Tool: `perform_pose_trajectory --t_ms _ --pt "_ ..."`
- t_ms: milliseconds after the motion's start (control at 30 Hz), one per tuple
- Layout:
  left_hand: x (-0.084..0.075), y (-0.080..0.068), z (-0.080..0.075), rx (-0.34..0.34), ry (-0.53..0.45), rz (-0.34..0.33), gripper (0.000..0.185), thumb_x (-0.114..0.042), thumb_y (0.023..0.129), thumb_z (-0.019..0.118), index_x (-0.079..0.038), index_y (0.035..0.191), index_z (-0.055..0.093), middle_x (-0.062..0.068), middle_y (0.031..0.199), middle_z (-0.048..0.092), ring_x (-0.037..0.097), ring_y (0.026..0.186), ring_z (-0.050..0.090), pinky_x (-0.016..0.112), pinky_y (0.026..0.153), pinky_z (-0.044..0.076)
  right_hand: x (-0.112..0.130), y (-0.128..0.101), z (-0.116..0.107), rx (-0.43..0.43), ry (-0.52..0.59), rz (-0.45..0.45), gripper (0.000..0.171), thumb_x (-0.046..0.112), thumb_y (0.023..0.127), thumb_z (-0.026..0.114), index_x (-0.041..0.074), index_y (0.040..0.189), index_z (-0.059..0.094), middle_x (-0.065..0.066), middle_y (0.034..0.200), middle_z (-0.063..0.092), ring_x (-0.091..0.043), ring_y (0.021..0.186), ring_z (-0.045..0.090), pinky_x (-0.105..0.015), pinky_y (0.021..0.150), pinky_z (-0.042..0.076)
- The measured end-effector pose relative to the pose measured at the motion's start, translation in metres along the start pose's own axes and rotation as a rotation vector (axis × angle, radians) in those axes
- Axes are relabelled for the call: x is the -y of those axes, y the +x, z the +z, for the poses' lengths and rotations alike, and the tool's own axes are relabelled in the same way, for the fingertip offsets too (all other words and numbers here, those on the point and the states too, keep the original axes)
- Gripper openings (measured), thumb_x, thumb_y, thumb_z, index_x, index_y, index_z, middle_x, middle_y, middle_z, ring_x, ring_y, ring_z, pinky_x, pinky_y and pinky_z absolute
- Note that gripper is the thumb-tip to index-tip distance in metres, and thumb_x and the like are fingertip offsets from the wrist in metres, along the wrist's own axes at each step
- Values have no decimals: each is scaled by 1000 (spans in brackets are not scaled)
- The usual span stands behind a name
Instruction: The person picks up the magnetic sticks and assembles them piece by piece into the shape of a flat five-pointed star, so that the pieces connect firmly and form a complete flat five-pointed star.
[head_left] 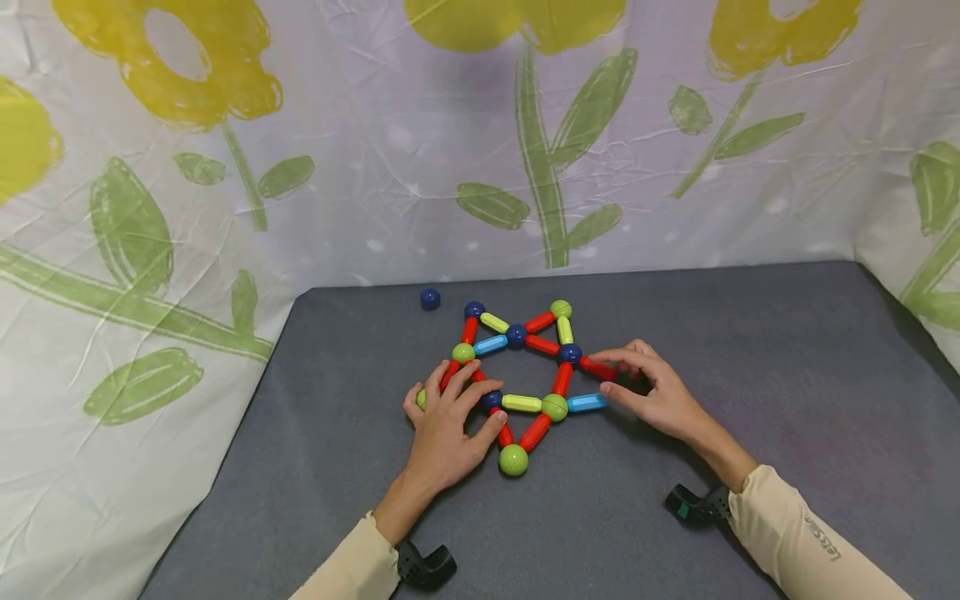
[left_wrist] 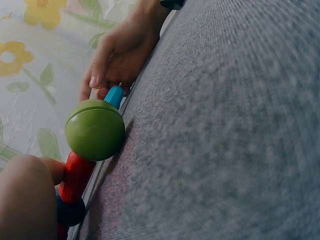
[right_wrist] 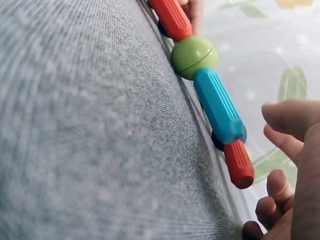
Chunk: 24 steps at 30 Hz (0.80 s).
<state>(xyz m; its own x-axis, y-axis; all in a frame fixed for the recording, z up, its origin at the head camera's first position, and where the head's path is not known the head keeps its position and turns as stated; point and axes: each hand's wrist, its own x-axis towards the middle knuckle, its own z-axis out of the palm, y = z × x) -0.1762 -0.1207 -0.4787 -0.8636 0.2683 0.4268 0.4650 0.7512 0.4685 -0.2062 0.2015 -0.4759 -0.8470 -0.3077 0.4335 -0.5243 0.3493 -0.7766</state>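
Rod-and-ball star (head_left: 525,367) lying on grey tabletop (head_left: 750,375): left hand (head_left: 446,421) resting loose at eight o'clock, right hand (head_left: 652,392) pinching the red rod (head_left: 597,367) at three; floral sheet (head_left: 300,150) hanging behind.

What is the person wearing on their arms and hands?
Both hands, the left hand and the right hand, are bare, with no gloves. Each arm has a long cream sleeve; the right one carries small grey lettering. A small black device sits at each wrist.
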Motion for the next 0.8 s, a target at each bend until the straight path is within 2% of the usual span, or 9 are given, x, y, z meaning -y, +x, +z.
perform_pose_trajectory --t_ms 100,367,567,700,800 --pt "1 0 1 -6 -19 -7 33 -38 92 67 -29 124 70 4 153 51 43 151 25 72 109 2 0 0 0 -18 29 47 33 3 92 72 8 124 71 -11 88 47 -20 80 39 -33 69 33" --pt "3 3 -2 2 -62 19 27 -27 87 67 -26 114 72 5 150 55 42 151 29 76 110 -3 -1 2 -2 -58 123 112 25 6 97 65 0 122 69 -2 90 50 -14 72 46 -26 65 40" --pt "8 6 -15 111 -48 33 35 -27 89 63 -27 123 72 6 159 47 43 155 21 78 110 -9 -2 3 -3 -62 133 145 26 8 98 65 0 123 68 1 92 54 -13 76 48 -26 68 40" --pt "21 9 -25 204 -43 30 37 -26 90 62 -31 125 71 4 166 35 39 158 16 75 113 -10 0 4 -5 -51 132 220 29 16 100 64 2 126 67 4 99 56 -12 85 52 -23 73 42" --pt "30 8 -32 245 -41 50 37 -28 91 63 -32 128 69 2 167 32 37 158 16 73 114 -8 4 7 -6 -34 126 283 33 22 102 63 4 130 65 5 104 58 -11 91 53 -22 77 44"
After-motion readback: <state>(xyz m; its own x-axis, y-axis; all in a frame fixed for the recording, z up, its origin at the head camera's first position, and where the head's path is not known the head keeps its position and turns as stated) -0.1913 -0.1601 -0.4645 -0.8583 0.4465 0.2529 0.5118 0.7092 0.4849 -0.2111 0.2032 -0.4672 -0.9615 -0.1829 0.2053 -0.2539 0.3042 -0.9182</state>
